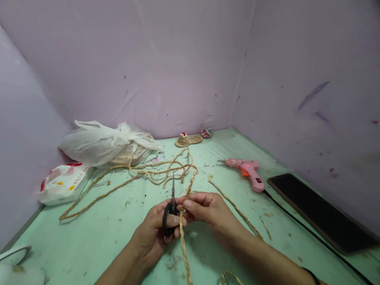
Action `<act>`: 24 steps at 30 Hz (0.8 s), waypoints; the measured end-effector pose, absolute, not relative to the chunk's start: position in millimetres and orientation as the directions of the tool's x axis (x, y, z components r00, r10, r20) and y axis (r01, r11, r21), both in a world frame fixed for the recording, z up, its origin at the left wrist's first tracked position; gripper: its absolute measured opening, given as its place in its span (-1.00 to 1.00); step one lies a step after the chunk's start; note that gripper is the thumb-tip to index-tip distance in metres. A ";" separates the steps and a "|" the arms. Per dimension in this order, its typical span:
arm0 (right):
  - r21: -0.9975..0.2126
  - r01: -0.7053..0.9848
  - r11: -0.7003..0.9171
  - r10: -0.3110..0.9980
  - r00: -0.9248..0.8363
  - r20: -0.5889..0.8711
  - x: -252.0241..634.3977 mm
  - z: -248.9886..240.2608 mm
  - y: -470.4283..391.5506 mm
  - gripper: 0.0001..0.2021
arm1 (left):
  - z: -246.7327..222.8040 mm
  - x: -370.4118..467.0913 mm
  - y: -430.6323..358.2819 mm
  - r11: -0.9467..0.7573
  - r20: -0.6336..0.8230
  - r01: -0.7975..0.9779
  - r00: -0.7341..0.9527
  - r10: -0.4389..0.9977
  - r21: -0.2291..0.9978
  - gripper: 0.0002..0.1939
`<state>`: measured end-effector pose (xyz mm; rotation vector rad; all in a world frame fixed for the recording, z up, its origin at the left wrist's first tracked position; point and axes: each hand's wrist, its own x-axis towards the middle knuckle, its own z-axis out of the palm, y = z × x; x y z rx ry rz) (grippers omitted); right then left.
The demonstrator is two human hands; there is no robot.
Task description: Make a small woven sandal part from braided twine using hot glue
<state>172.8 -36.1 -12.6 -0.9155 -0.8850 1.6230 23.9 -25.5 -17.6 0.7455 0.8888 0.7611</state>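
My left hand (164, 224) is closed around a small pair of black-handled scissors (171, 211), their blades pointing away from me. Its fingertips also touch a braided straw cord (185, 253). My right hand (204, 210) pinches that same cord between thumb and fingers, right beside the left fingertips. From there the cord runs down toward me and up to a loose tangle of straw braid (145, 166) on the table. A separate length of straw braid (237, 209) lies to the right of my right hand.
A pink glue gun (250, 171) lies at right, its black cable running past a dark phone-like slab (319, 213). At the back are a small woven straw piece (190, 140) and a white plastic bag (100, 143). A tissue pack (63, 182) sits at left. Scraps litter the green table (119, 246).
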 end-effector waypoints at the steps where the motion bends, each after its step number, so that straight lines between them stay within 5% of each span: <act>1: -0.898 -0.390 -0.205 0.974 -0.168 -0.149 173.1 -11.9 -35.9 -0.66 | -16.8 25.0 -25.7 0.479 -0.373 -0.200 0.407 0.834 0.855 -0.58; 5: -0.932 -0.285 -0.223 0.974 -0.039 -0.222 176.9 -7.3 -33.2 -0.77 | -8.5 20.0 -24.4 0.161 -0.195 0.149 0.252 0.948 0.976 -0.58; 7: -0.955 -0.213 -0.204 0.976 0.036 -0.217 177.9 -5.6 -32.3 -0.82 | -2.8 12.9 -24.7 -0.088 -0.007 0.399 0.230 0.973 0.913 -0.66; 12: -0.988 -0.091 -0.126 0.988 0.083 -0.134 176.7 -2.9 -34.4 -0.82 | 1.8 0.3 -31.1 -0.614 0.402 0.734 0.489 0.774 0.291 -0.59; 16: -0.994 -0.072 -0.077 0.995 0.064 -0.082 176.3 1.6 -37.8 -0.82 | -2.6 0.6 -34.9 -0.627 0.444 0.777 0.579 0.684 -0.048 -0.53; 24: -0.985 -0.151 -0.082 0.995 0.037 -0.089 178.9 7.4 -40.5 -0.81 | 8.2 -1.4 -32.5 -0.608 0.387 0.777 0.616 0.686 -0.160 -0.46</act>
